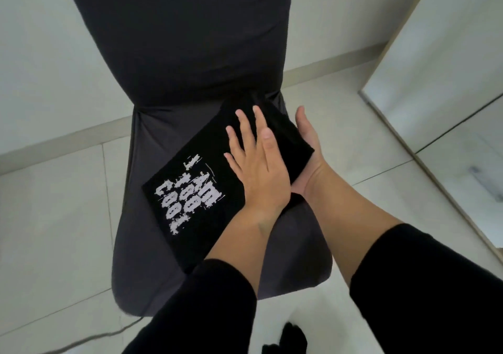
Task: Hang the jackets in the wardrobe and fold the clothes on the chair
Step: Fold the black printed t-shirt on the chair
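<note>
Pressing flat-fingered, the left hand (pixel 255 163) is pinning the folded black printed T-shirt (pixel 206 179) on the chair seat (pixel 141 244), while the right hand (pixel 309 149), open-palmed, is cupping its far edge, which is overhanging; easing off unevenly risks the fold springing apart or slipping floorward.

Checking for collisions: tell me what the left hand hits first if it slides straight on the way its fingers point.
Probably the chair backrest. The left hand lies flat on the folded black T-shirt, fingers aimed at the seat's rear; depth is unclear.
</note>
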